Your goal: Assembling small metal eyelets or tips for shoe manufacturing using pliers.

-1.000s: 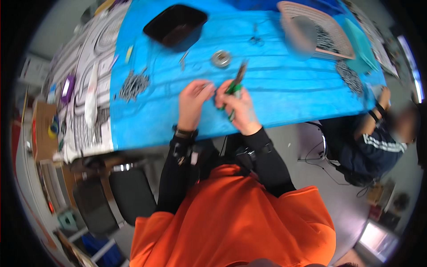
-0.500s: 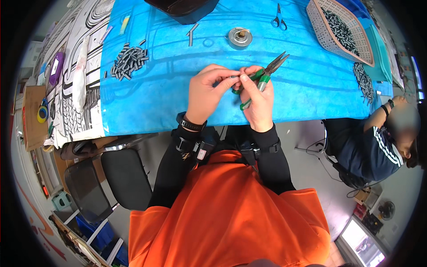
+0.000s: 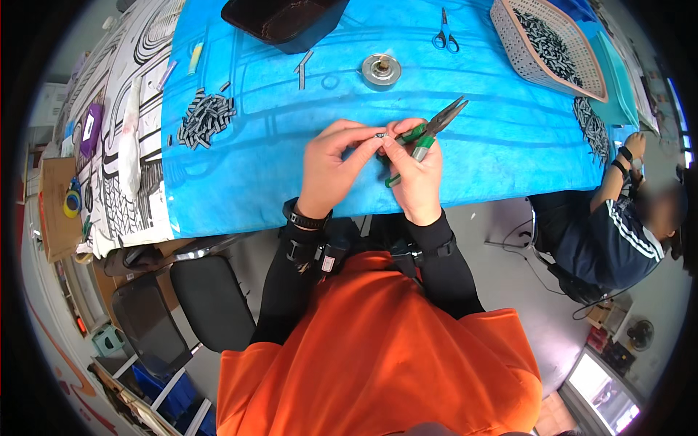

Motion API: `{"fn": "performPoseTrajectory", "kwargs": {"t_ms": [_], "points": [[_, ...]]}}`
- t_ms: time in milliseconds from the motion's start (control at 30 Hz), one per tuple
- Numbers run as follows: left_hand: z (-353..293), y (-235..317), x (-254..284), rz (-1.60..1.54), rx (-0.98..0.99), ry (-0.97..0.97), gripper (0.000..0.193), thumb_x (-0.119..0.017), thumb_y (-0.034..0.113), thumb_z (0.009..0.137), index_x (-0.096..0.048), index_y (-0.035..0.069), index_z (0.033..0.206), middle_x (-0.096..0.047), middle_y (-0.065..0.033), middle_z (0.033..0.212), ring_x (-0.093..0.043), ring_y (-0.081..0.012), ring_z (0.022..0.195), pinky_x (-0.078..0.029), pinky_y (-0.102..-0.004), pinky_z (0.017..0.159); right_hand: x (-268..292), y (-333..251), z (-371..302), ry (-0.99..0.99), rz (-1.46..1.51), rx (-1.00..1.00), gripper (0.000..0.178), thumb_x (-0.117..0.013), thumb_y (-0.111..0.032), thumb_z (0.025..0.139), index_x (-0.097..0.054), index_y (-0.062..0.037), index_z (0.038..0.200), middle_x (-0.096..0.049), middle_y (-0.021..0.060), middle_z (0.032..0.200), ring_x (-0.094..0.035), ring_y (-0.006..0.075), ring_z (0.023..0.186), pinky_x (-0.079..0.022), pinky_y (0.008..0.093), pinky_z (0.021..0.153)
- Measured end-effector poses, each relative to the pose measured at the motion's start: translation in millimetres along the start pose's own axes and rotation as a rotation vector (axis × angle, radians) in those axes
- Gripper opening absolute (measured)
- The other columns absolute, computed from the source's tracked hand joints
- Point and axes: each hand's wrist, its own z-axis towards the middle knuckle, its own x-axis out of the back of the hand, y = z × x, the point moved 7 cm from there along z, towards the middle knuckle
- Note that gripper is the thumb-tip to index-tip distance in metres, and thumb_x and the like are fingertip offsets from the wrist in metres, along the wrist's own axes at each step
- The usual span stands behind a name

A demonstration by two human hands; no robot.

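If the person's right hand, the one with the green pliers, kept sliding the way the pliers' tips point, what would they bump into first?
The pliers in the right hand point up and right over the bare blue table cover. The woven basket of small dark parts looks first in that line, though depth is unclear.

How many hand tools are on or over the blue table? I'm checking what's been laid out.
2: green-handled pliers in the right hand, over the table's near half; scissors lying at the far edge beside the basket. Others may be hidden.

Green-handled pliers [image 3: 425, 134], tilted, small metal piece [image 3: 381, 135]
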Motion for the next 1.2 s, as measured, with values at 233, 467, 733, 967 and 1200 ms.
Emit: {"fn": "performPoseTrajectory", "kwargs": {"t_ms": [233, 467, 733, 967, 1200], "points": [[0, -5, 3, -0.139, 0.127, -0.026, 0.016, -0.063, 0.002, 0.084, -0.066, -0.004, 0.098, -0.061, -0.0061, 0.091, -0.057, -0.0109, 0.08, -0.045, -0.0222, 0.071, 1, -4, 5, -0.033, -0.149, -0.004, 0.022, -0.062, 0.005, 0.079, -0.051, -0.0029, 0.097, -0.058, 0.0046, 0.091, -0.056, 0.0102, 0.083, -0.047, 0.0243, 0.074], [-1, -9, 9, -0.227, 0.2, 0.01, 0.016, -0.063, 0.005, 0.084, -0.067, -0.003, 0.097, -0.064, -0.0054, 0.087, -0.055, -0.0097, 0.076, -0.044, -0.0222, 0.07, -5, -5, 11, -0.105, -0.121, -0.032, 0.02, -0.06, 0.004, 0.081, -0.051, -0.0011, 0.097, -0.06, 0.0067, 0.088, -0.059, 0.0124, 0.08, -0.048, 0.0254, 0.074], [-3, -16, 10, -0.267, 0.294, 0.081, 0.014, -0.065, 0.007, 0.083, -0.067, -0.003, 0.092, -0.066, -0.0069, 0.086, -0.06, -0.0104, 0.078, -0.046, -0.0228, 0.071, -6, -7, 8, -0.052, -0.223, -0.033, 0.023, -0.064, 0.006, 0.077, -0.051, -0.0012, 0.095, -0.061, 0.006, 0.085, -0.06, 0.0118, 0.078, -0.049, 0.0246, 0.071], [-3, -14, 10, -0.265, 0.309, 0.082, 0.012, -0.065, 0.007, 0.083, -0.067, -0.002, 0.09, -0.067, -0.0065, 0.081, -0.06, -0.0103, 0.076, -0.047, -0.0231, 0.072, -7, -7, 8, -0.018, -0.225, -0.006, 0.022, -0.064, 0.005, 0.077, -0.051, -0.001, 0.094, -0.061, 0.0063, 0.083, -0.06, 0.0114, 0.075, -0.049, 0.0243, 0.069], [0, -19, 9, -0.259, 0.331, 0.035, 0.012, -0.066, 0.006, 0.082, -0.066, -0.002, 0.092, -0.067, -0.0054, 0.084, -0.06, -0.0082, 0.075, -0.047, -0.0206, 0.069, -4, -4, 8, -0.022, -0.222, -0.008, 0.021, -0.063, 0.006, 0.078, -0.051, -0.0018, 0.092, -0.059, 0.0055, 0.081, -0.059, 0.0115, 0.073, -0.048, 0.0244, 0.067]]}}
